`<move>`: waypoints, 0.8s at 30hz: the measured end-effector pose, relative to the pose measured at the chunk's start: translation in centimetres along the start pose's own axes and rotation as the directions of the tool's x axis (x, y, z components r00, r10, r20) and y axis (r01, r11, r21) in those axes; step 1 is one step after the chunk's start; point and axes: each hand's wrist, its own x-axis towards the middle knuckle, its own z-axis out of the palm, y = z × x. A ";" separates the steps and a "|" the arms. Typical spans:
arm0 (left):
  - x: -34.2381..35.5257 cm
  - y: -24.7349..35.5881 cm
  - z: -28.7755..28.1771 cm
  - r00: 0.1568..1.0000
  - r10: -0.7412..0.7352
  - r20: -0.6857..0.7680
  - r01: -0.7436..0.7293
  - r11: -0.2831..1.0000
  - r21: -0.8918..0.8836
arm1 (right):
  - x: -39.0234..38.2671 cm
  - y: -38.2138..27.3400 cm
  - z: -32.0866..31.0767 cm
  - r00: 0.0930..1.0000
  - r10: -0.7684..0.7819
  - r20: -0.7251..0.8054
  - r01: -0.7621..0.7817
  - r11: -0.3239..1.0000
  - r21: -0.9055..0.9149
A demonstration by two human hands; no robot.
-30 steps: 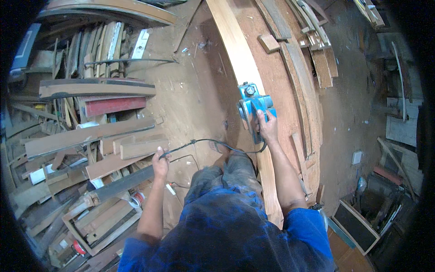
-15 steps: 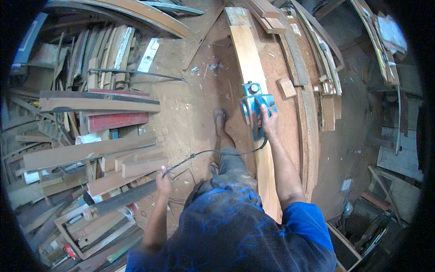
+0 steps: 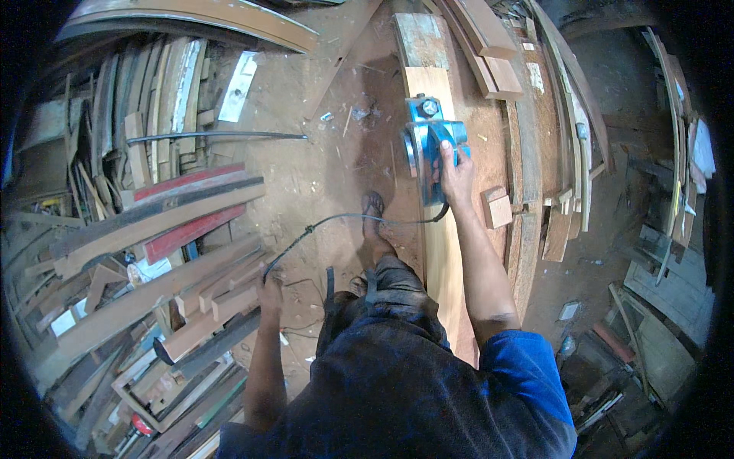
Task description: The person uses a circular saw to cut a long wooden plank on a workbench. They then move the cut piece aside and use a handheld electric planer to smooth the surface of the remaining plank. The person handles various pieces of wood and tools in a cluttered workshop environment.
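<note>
A blue electric hand planer [image 3: 433, 131] rests on a long, pale wooden board [image 3: 445, 287], close to the board's rougher, greyish far end. My right hand [image 3: 457, 177] is wrapped round the planer's handle from the right side. From the planer's rear, a black power cord [image 3: 344, 216] sags leftward across my leg. Low on the left, my left hand [image 3: 269, 292] grips that cord and keeps it off to the side of the board. The planer's underside is hidden against the wood.
Stacked planks and offcuts [image 3: 164, 229] crowd the left side. Right of the board lie brown timbers [image 3: 485, 46], a small wood block [image 3: 497, 207] and long boards [image 3: 527, 176]. Sawdust and scraps cover the ground. My foot [image 3: 372, 205] stands left of the board.
The planer and my right hand have slid forward along the board, nearer its rough far end. My left hand still holds the cord, slightly further left. The whole view has shifted a little.
</note>
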 end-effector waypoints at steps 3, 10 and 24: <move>1.1 2.6 1.6 0.998 0.057 0.041 -0.057 0.998 -0.005 | 4.1 -0.7 1.4 0.999 -0.044 -0.014 0.044 0.998 -0.049; 1.9 4.3 3.8 0.994 0.097 0.060 -0.098 0.995 0.017 | 12.7 -3.2 4.9 0.988 -0.131 -0.078 0.115 0.977 -0.177; -1.7 4.1 2.9 0.997 0.070 0.031 -0.070 0.998 -0.005 | 16.0 -6.1 5.9 0.998 0.036 -0.048 -0.037 0.999 -0.025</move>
